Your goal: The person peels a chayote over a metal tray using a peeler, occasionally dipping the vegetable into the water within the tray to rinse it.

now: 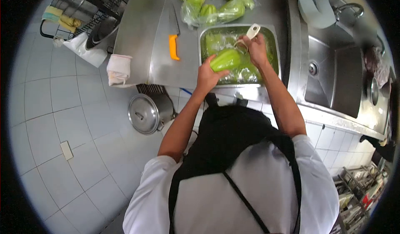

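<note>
Left fingers (222, 73) clasp green chayote (227, 60) | right fingers (255, 41) pinch white-handled peeler (252, 32) | both above metal pan (201, 46)

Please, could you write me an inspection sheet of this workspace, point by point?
Surface: steel counter.
Things in work: green vegetable held over the water-filled tray.
Clutter: orange-handled knife, vegetables in a plastic bag, folded cloth at the counter's edge.
Hands: left hand on the vegetable; right hand holds a white-handled tool.
Cables: nothing seen for certain.
Surroundings: sink at right, lidded pot below the counter, tiled floor.
</note>
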A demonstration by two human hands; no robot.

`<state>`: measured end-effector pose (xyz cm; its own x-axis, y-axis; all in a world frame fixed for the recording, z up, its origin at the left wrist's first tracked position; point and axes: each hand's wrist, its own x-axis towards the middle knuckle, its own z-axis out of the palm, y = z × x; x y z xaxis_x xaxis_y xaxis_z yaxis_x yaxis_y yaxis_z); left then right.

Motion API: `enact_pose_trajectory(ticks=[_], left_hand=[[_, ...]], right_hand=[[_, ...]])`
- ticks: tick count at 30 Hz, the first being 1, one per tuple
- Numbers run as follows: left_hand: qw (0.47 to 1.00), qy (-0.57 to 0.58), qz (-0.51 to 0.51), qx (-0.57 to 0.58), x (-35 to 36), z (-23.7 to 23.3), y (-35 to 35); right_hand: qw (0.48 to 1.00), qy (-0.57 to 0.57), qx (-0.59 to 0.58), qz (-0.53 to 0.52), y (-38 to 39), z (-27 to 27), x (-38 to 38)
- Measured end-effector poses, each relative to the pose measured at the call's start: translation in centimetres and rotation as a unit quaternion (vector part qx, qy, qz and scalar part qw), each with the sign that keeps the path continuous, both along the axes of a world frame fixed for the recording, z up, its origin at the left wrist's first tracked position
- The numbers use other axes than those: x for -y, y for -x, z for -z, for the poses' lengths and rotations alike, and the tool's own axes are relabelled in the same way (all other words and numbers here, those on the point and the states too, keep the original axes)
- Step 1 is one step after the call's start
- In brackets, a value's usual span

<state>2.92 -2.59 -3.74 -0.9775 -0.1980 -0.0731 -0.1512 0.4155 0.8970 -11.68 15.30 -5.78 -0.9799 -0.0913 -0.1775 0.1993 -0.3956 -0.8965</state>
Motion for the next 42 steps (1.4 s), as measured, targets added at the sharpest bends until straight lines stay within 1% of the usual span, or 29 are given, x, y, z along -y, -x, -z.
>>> enact_pose_trajectory(ticks=[2,4,8,11,13,16,20,23,26,27,28,30,31,32,33,34,35,38,41,42], left_hand=[[0.999,0.036,0.009,0.004,0.3,-0.1,0.9],[0.998,0.062,0.013,0.019,0.0,-1.3,1.2],[0.997,0.069,0.002,0.027,-0.6,-2.3,1.3],[0.997,0.073,0.012,0.031,-0.6,-2.2,1.5],[0.995,0.086,0.019,0.038,-0.7,-2.3,1.7],[0.989,0.143,0.027,0.003,-0.8,-2.2,1.4],[0.99,0.137,0.026,-0.008,-0.9,-2.2,1.6],[0.992,0.121,0.019,0.014,-1.4,-2.0,1.1],[0.991,0.134,0.01,0.027,-1.7,-2.7,1.1],[0.99,0.139,0.012,0.019,-1.5,-2.2,0.9],[0.989,0.147,0.012,0.007,-1.1,-2.1,1.0],[0.998,0.045,-0.016,-0.032,-0.7,-1.6,1.3],[0.999,-0.012,-0.029,-0.037,-1.1,-1.2,0.3],[1.0,0.002,-0.02,-0.011,-1.3,-0.8,-0.9],[1.0,0.021,-0.013,0.001,-1.1,-1.1,-0.6],[0.999,0.042,-0.007,0.005,-0.8,-1.5,0.5],[0.999,0.033,-0.01,-0.004,-0.6,-1.1,0.5],[0.998,0.067,-0.018,0.007,-0.6,-1.5,0.3],[0.992,0.121,-0.005,0.04,-0.4,-1.9,0.7],[0.993,0.113,0.002,0.046,-0.3,-1.8,0.7]], right_hand=[[1.0,-0.005,0.009,-0.007,-0.7,-1.4,0.1],[1.0,0.004,0.007,-0.012,-1.0,-2.4,0.1],[0.998,0.05,0.02,-0.04,-2.1,-4.0,0.9],[0.995,0.054,0.05,-0.06,-2.6,-3.5,1.5],[0.996,0.052,0.034,-0.064,-2.7,-2.5,1.6],[0.996,0.053,0.017,-0.067,-2.7,-1.9,1.6],[0.997,0.059,0.017,-0.05,-2.9,-1.9,1.6],[1.0,0.006,0.009,-0.019,-1.5,0.2,1.3],[0.998,-0.044,-0.034,0.005,-0.4,0.5,1.8],[0.982,-0.169,-0.074,0.031,0.0,0.9,1.2],[0.987,-0.151,-0.052,0.031,0.2,0.7,0.6],[0.993,-0.117,-0.004,0.032,0.3,0.1,-0.4],[0.995,-0.096,-0.022,0.019,0.1,-0.1,-0.4],[0.995,-0.097,-0.018,0.015,-1.0,0.0,-0.4],[0.995,-0.095,-0.027,0.011,-0.6,-0.5,0.0],[0.995,-0.089,-0.045,0.007,0.5,-1.3,0.5],[0.993,-0.108,-0.049,0.005,0.4,-1.8,0.2],[0.996,-0.083,-0.027,0.008,-0.2,-2.3,-0.4],[1.0,-0.013,0.004,0.011,-0.7,-1.8,-0.6],[0.999,0.017,0.029,-0.004,-1.1,-1.7,-0.7]])
